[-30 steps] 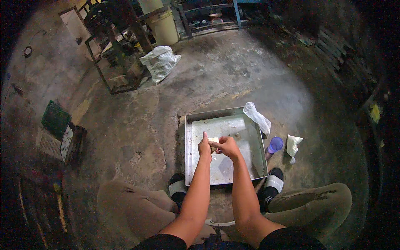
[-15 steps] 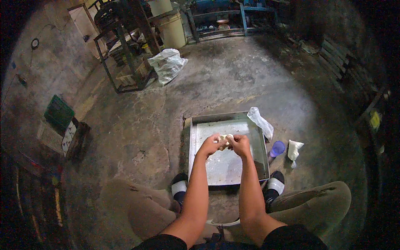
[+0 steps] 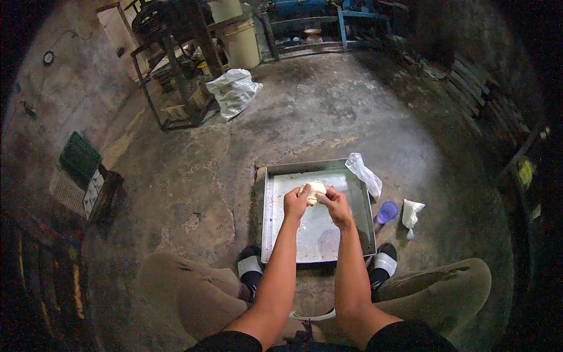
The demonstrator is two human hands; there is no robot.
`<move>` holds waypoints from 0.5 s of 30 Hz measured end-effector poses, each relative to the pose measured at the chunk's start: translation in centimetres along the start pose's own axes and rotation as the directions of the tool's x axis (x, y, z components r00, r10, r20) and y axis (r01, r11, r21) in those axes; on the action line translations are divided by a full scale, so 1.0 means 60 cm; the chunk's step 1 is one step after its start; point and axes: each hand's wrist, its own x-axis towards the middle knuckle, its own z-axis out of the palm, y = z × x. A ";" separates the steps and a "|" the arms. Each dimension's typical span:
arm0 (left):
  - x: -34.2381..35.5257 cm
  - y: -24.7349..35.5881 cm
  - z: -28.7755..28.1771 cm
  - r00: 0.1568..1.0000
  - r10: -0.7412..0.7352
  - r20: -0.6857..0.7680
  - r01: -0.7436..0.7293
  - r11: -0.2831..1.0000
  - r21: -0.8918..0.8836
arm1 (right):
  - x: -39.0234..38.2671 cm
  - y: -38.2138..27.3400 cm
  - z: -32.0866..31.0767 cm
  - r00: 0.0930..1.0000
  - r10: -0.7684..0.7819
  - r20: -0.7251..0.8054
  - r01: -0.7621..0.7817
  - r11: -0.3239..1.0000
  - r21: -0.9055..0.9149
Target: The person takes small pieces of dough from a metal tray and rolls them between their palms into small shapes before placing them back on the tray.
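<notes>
A pale, soft lump of dough (image 3: 315,190) is held between my two hands, above a square metal tray (image 3: 265,226) on the floor. My left hand (image 3: 296,201) grips its left side, thumb on top. At the lower right of the lump, my right hand (image 3: 336,205) pinches it with thumb and fingers; the fingers beneath are partly hidden. White powder or residue coats the tray's bottom. Over the tray's far right corner lies a crumpled clear plastic bag (image 3: 365,176).
Right of the tray stand a purple cup (image 3: 387,211) and a tied small bag of white powder (image 3: 411,214). My feet flank the tray's near corners. Farther off are a white sack (image 3: 234,94), a metal frame (image 3: 158,88), a cream bucket (image 3: 241,47) and a green crate (image 3: 80,157).
The dough now shows as a wider, flatter piece between my fingers. My left hand has turned more upright, and my right hand has shifted slightly lower. The whole view has shifted a little.
</notes>
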 end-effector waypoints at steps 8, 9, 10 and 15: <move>-0.002 0.017 0.002 0.943 0.035 0.330 0.157 0.831 -0.534 | 0.007 0.003 -0.008 0.998 -0.053 0.021 0.044 0.950 0.310; -0.003 0.017 -0.004 0.931 0.039 0.362 0.187 0.803 -0.567 | 0.005 -0.003 0.001 0.998 -0.047 0.034 0.033 0.940 0.341; 0.000 0.016 -0.010 0.926 0.017 0.377 0.195 0.834 -0.516 | 0.004 -0.011 0.007 0.998 -0.042 0.046 0.022 0.929 0.370; 0.010 0.006 -0.045 0.908 -0.132 0.397 0.273 0.905 -0.325 | 0.002 -0.048 0.007 0.984 0.176 -0.033 -0.159 0.942 0.294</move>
